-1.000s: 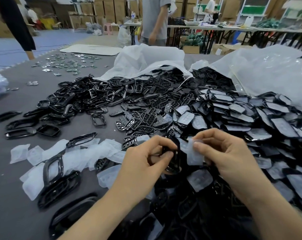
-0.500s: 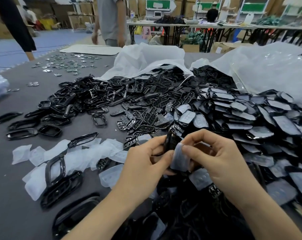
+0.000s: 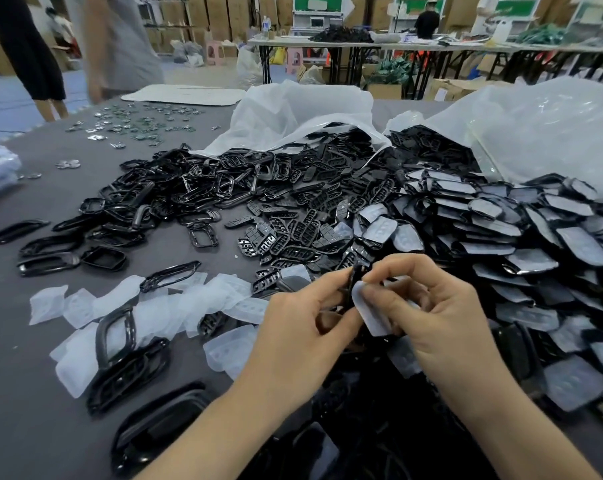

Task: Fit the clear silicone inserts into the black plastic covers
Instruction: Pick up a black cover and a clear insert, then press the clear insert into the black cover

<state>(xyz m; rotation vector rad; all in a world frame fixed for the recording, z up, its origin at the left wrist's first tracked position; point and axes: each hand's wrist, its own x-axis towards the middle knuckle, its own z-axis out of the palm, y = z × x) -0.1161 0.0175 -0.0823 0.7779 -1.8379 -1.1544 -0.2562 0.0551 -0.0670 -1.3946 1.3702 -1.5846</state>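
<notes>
The grip sits at the near middle of the table [image 3: 33, 410]: the left hand [image 3: 303, 327] holds a cover [image 3: 355, 275] on edge, and the right hand [image 3: 442, 317] pinches an insert [image 3: 371, 313] against the cover's right side. Left of the grip, loose inserts [image 3: 175, 306] lie spread on the table, with a few frames [image 3: 116, 334] on them. Behind the grip lies a heap of covers [image 3: 293, 233], spilling from a bag [image 3: 293, 112] farther back. Right of the grip lie stacked fitted covers [image 3: 535, 237], with a second bag [image 3: 535, 133] behind them.
</notes>
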